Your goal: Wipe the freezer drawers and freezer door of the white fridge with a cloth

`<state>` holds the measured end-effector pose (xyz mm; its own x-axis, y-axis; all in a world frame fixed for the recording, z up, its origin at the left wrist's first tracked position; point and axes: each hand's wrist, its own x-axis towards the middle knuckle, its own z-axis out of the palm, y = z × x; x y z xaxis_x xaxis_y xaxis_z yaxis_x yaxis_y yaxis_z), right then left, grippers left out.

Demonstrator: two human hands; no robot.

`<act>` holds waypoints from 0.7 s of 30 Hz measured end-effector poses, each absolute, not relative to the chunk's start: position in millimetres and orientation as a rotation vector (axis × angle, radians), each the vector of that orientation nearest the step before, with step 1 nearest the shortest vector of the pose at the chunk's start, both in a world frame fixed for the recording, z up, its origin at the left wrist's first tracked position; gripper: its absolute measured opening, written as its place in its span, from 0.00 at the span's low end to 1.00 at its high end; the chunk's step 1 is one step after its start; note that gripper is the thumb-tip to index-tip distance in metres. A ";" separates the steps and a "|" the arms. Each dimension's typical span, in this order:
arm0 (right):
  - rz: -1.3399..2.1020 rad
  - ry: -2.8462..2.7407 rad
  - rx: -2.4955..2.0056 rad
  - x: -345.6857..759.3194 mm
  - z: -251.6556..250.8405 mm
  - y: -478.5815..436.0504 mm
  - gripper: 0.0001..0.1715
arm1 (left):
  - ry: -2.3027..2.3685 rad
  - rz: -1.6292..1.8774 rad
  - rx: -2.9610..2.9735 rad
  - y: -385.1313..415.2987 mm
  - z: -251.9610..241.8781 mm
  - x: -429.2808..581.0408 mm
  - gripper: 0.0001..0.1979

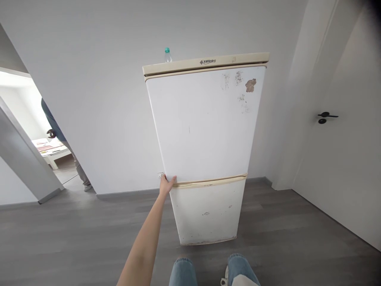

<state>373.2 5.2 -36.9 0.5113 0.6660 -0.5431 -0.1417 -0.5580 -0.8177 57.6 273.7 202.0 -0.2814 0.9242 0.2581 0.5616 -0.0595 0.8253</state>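
A white two-door refrigerator (205, 127) with cream trim stands on the floor right in front of me. Scuffs and a brown peeled patch mark the upper right of its top door, and its lower door (208, 214) is stained along the bottom. My left hand (167, 185) grips the refrigerator's left edge at the seam between the two doors. Its thumb lies on the front, while the other fingers go round the side and are partly hidden. Both doors look closed. My right hand is out of view.
A clear bottle with a green cap (168, 55) stands on top of the refrigerator. A wall socket (160, 174) is behind my hand. On the right is a white door with a black handle (326, 115). Through a left doorway, a person (55, 123) stands near a low white table (56, 153).
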 end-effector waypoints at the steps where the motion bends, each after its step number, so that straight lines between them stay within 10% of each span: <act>1: 1.150 -0.440 -1.867 373.7 -37.8 8.6 0.10 | 1.838 1.282 1.582 273.7 202.0 57.6 0.29; 21: 1.191 -0.467 -1.696 376.4 -47.1 17.7 0.05 | 1.851 1.283 1.584 272.0 202.8 58.6 0.28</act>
<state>376.4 17.7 -47.1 0.4465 0.7447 -0.4960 -0.2088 -0.4523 -0.8671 58.6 272.0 202.8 -0.2885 0.9211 0.2614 0.5682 -0.0551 0.8210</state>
